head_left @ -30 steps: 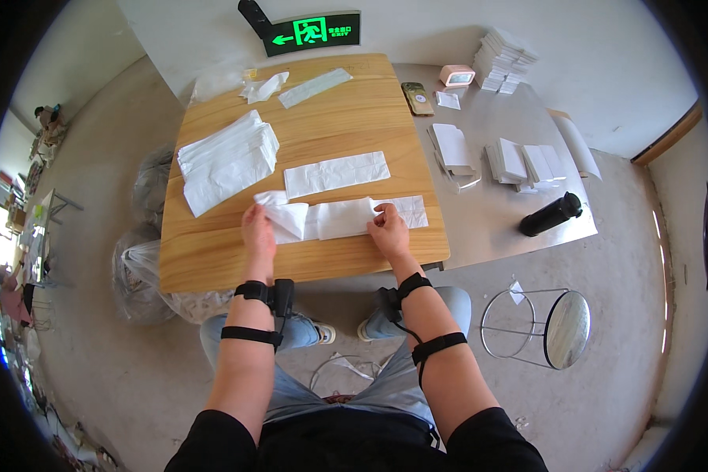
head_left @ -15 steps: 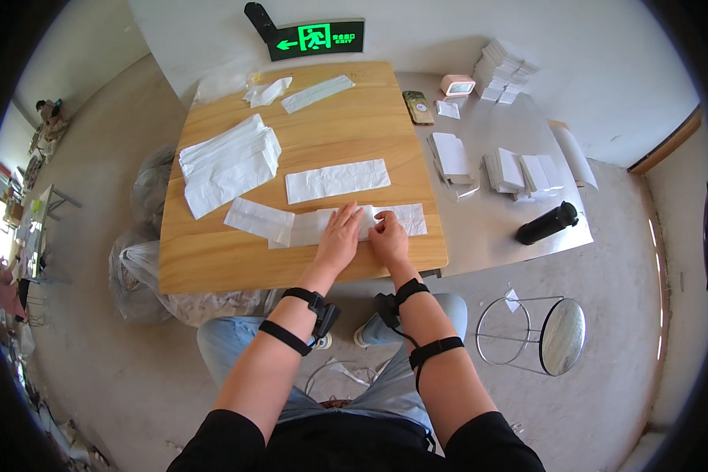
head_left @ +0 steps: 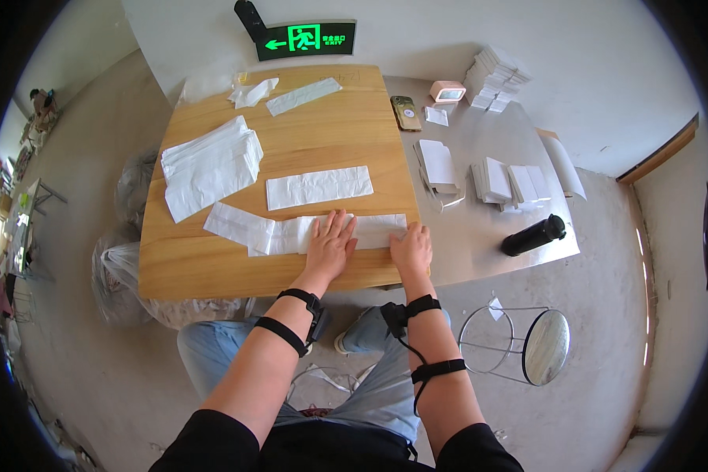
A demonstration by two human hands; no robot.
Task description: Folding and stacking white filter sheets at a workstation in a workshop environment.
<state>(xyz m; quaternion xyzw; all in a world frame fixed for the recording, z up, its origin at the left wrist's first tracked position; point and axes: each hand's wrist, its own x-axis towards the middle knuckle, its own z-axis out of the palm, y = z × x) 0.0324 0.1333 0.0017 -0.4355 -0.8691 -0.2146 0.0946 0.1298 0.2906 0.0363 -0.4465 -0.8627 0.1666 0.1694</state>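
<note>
Left hand [head_left: 330,245], right hand [head_left: 411,248] flat (fingers spread).

Head-worn fisheye, steeply downward, overhead

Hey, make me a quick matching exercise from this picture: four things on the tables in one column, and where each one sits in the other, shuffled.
Things:
1. paper stack
2. black bottle
3. phone
4. long white strip

Places:
A. lying on the grey table's right edge
B. under both hands, near edge of the wooden table
C. left part of the wooden table
D. far end, where the two tables meet

Pairs: 1-C, 2-A, 3-D, 4-B
</note>
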